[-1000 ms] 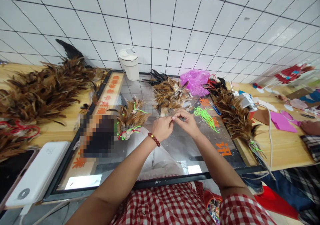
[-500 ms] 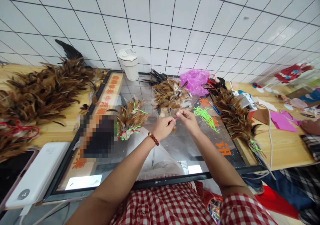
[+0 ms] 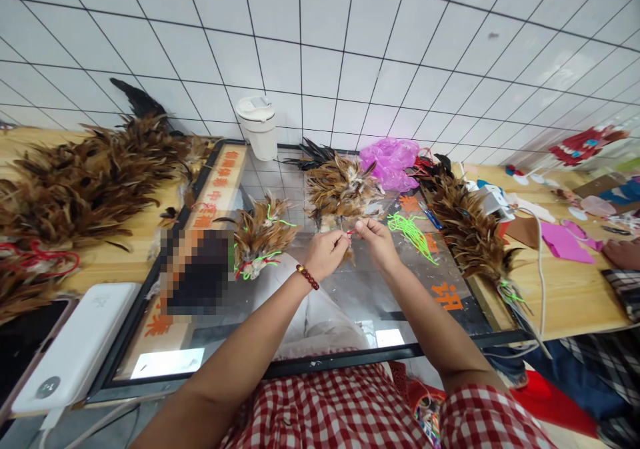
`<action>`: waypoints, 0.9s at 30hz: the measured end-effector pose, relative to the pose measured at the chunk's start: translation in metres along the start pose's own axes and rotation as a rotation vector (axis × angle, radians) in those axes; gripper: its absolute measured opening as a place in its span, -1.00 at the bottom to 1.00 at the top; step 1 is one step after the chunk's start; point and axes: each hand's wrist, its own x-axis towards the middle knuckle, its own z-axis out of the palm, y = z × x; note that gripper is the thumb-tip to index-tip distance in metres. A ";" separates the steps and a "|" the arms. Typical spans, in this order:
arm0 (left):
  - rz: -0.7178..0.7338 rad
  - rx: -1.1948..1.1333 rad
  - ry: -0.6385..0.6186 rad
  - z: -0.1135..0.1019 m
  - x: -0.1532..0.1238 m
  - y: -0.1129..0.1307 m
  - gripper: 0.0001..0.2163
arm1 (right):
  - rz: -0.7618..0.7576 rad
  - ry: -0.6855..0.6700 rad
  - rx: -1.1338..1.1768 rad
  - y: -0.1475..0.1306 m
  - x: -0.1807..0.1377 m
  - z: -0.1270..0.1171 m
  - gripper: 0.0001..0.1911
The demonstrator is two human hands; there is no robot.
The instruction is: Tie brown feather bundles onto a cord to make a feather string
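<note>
Over the glass-topped panel, my left hand (image 3: 324, 254) and my right hand (image 3: 379, 241) are pinched close together. A short bit of red string (image 3: 350, 233) runs between their fingertips. A brown feather tip shows below my left fingers; whether that hand holds it is unclear. Just beyond the hands lies a pile of brown feathers (image 3: 343, 186). To the left is a small feather bunch (image 3: 263, 232) tied with green and red string. Right of my right hand lie loose bright green strings (image 3: 413, 236).
A white lidded cup (image 3: 259, 129) stands by the tiled wall. Behind the feathers sits a crumpled purple plastic bag (image 3: 390, 162). Larger feather bundles lie left (image 3: 95, 176) and right (image 3: 453, 212). A white power bank (image 3: 80, 349) is at front left. Another person's hand (image 3: 623, 252) shows far right.
My right hand has shifted slightly to the right and down, and the red string between the fingertips lies flatter. My left hand stays almost in place.
</note>
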 end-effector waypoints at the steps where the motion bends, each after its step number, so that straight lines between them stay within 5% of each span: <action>1: 0.011 -0.005 0.001 0.000 0.000 0.000 -0.72 | 0.003 0.009 0.003 0.001 0.000 0.000 -0.62; 6: 0.027 0.017 0.017 0.000 0.000 0.000 -0.71 | -0.122 0.074 -0.054 0.001 0.000 -0.006 -0.74; 11: 0.082 0.098 0.031 -0.002 0.000 0.001 -0.70 | -0.262 -0.044 -0.264 -0.011 -0.003 -0.010 -0.80; 27: 0.101 0.434 -0.076 -0.002 -0.004 0.005 -0.71 | -0.453 -0.213 -0.383 -0.019 -0.010 -0.004 -0.83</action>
